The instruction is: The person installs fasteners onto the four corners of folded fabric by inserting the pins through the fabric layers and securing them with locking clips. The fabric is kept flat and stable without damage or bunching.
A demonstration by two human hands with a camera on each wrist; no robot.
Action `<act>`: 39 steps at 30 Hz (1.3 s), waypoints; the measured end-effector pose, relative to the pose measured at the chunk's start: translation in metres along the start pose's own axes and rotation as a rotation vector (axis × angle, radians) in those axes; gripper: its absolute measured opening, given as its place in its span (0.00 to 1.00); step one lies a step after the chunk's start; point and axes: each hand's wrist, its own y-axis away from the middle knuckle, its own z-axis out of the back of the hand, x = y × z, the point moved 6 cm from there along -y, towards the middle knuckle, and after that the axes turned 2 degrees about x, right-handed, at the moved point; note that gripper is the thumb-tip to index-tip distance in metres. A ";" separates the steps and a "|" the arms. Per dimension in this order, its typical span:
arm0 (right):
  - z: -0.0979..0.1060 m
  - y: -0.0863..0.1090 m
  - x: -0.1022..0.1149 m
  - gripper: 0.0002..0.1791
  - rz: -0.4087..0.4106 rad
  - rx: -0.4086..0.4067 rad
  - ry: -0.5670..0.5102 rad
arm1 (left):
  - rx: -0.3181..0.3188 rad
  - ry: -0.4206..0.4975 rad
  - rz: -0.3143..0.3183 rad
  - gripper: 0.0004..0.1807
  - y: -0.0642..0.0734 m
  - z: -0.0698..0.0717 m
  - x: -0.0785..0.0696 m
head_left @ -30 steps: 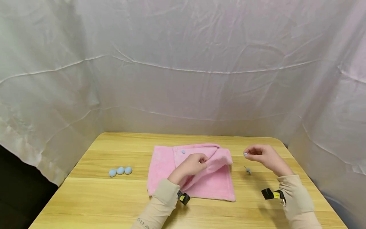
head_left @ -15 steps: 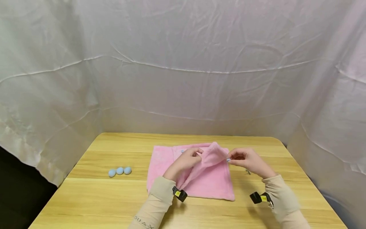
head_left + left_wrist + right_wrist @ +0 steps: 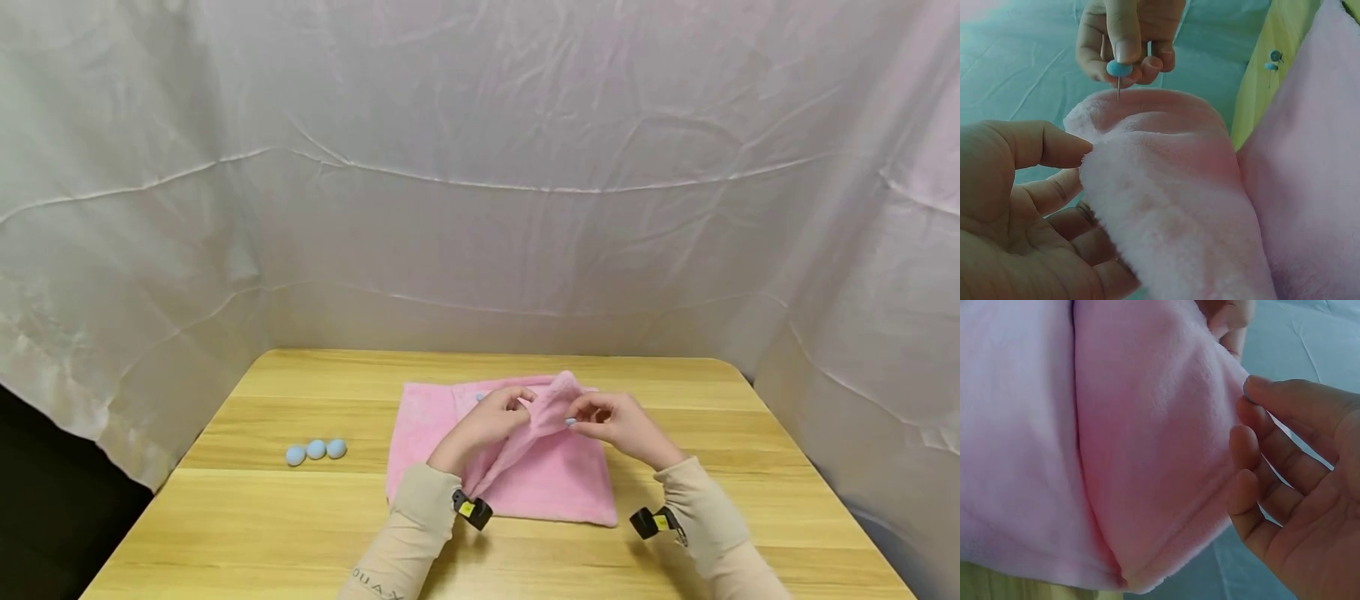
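A pink plush cloth (image 3: 555, 479) lies folded on the table, one layer lifted into a peak. My left hand (image 3: 487, 423) grips the lifted edge between thumb and fingers. My right hand (image 3: 621, 427) pinches a pin by its round blue head (image 3: 1120, 67). In the left wrist view, its thin metal shaft (image 3: 1119, 87) points down at the raised cloth, the tip close to the fold. From the right wrist, the cloth (image 3: 1147, 425) spreads beside my curled fingers, and the pin is mostly hidden. A small blue dot (image 3: 480, 397) shows on the cloth behind my left hand.
Three blue rounded caps (image 3: 316, 449) sit in a row on the left of the wooden table (image 3: 225, 517). Blue-headed pins (image 3: 1272, 61) lie on the wood beyond the cloth in the left wrist view. Pale curtains (image 3: 480, 250) enclose the table's back and sides.
My right hand has moved left with the pin, from the table's right side to the raised cloth. My left hand has shifted slightly left, and the lifted cloth now stands in a peak.
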 end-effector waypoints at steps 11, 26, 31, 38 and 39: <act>-0.006 0.001 -0.005 0.08 0.006 -0.059 0.016 | 0.046 0.002 -0.001 0.17 0.001 -0.007 -0.004; -0.015 0.000 -0.012 0.11 -0.003 -0.155 0.023 | 0.073 0.043 -0.009 0.14 0.004 -0.014 -0.006; -0.012 -0.002 -0.010 0.18 0.009 -0.215 0.059 | 0.086 -0.026 -0.045 0.15 0.004 -0.013 -0.009; -0.008 -0.002 -0.009 0.40 0.031 -0.268 0.106 | 0.089 -0.061 -0.048 0.15 0.003 -0.014 -0.009; -0.008 -0.002 -0.009 0.43 0.039 -0.261 0.113 | 0.091 -0.060 -0.049 0.15 0.003 -0.014 -0.009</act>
